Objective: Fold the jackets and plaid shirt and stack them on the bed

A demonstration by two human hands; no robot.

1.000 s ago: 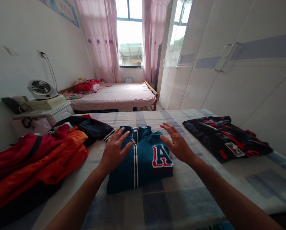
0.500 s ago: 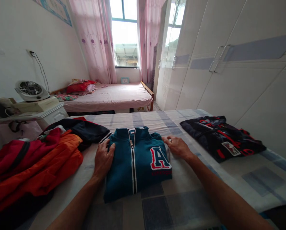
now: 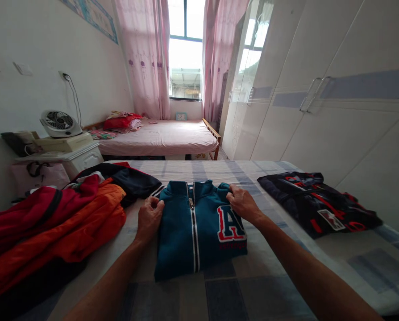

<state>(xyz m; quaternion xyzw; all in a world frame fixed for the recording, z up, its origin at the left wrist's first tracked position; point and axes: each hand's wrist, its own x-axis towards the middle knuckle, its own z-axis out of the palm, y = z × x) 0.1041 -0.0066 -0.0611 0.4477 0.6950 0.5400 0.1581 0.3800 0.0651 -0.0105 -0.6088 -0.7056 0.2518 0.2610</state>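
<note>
A folded teal zip-up jacket (image 3: pixel 177 232) lies flat on the checked bed sheet (image 3: pixel 226 294), its collar at the far end and a letter "A" patch on its right half. My left hand (image 3: pixel 148 217) is at the jacket's left edge, with thumb and fingers closed together on the cloth near the shoulder. On the opposite side, my right hand (image 3: pixel 243 203) pinches the jacket's right shoulder edge, just above the patch. The undersides of the fingers are hidden on both hands.
Left of the jacket is a heap of loose clothes with an orange garment (image 3: pixel 99 214) and a dark striped one (image 3: pixel 135 183). A folded black garment with red lettering (image 3: pixel 320 205) lies on the right. Beyond stand a pink-sheeted bed (image 3: pixel 166 138), a fan (image 3: pixel 60 122) and a white wardrobe (image 3: pixel 286 133).
My right hand has moved from beside the jacket's edge onto its shoulder and closed there. My left fingers have drawn together on the left edge. The camera view has shifted slightly.
</note>
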